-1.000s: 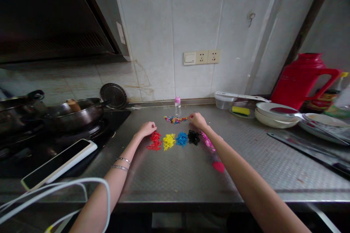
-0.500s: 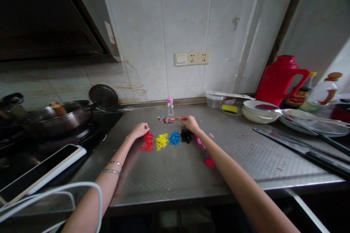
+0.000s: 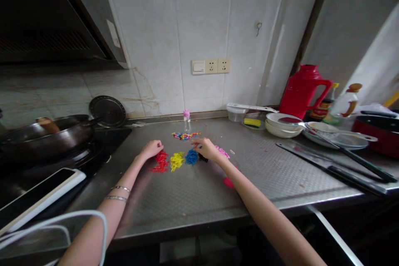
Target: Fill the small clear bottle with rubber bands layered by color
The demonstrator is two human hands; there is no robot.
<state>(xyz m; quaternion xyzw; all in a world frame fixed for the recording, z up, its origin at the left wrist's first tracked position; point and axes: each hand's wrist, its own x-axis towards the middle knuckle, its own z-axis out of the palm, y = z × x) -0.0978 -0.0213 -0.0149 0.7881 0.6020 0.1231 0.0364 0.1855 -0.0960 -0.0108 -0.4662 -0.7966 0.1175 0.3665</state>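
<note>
Hiding black rubber bands [image 3: 203, 158], right grip [image 3: 206, 148] unclear; left grip [image 3: 151, 149] open beside red bands [image 3: 160, 163].

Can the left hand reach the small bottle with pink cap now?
Probably yes: the left hand is near the bottle, and the mixed rubber bands lie beside the path, not across it.

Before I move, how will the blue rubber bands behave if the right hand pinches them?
The blue rubber bands look thin and floppy, unlikely to hold a shape. Tangled in a loose heap, several may lift together in a pinch by the right hand. On the steel counter they probably slide easily.
</note>
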